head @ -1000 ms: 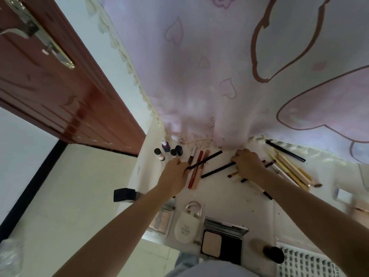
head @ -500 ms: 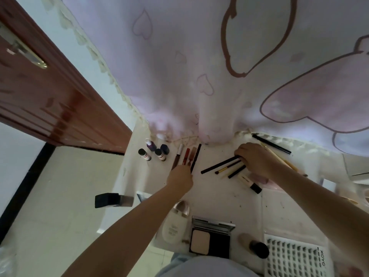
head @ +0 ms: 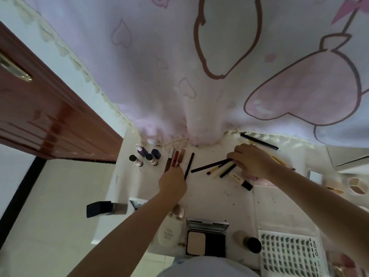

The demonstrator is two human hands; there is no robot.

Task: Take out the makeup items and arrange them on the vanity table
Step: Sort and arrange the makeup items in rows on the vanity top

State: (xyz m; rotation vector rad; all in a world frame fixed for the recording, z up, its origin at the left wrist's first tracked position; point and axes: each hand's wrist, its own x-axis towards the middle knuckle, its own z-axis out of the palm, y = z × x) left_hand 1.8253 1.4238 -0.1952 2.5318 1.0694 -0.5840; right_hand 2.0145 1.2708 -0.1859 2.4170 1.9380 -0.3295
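On the white vanity table (head: 215, 198), three lip tubes (head: 175, 158) and a black pencil (head: 189, 165) lie side by side, pointing at the curtain. My left hand (head: 172, 181) sits at their near ends, touching them; the back of the hand hides its fingers. My right hand (head: 252, 161) curls over the far ends of a fan of pencils and a gold-handled brush (head: 216, 168), holding them against the table. A pale concealer tube with a black cap (head: 241, 181) lies just below that hand. Several small bottles (head: 152, 159) stand to the left of the lip tubes.
A pink curtain (head: 199, 76) hangs over the table's back edge, with a long black pencil (head: 259, 141) beneath it. Near me lie an open compact (head: 206, 238), a white flask (head: 169, 232), a dark-capped bottle (head: 247, 241) and a lash tray (head: 289, 254). A brown door (head: 40, 116) stands left.
My left hand carried a black pencil to the lip tubes and laid it beside them. My right hand slid right with its pencils, uncovering the concealer tube.
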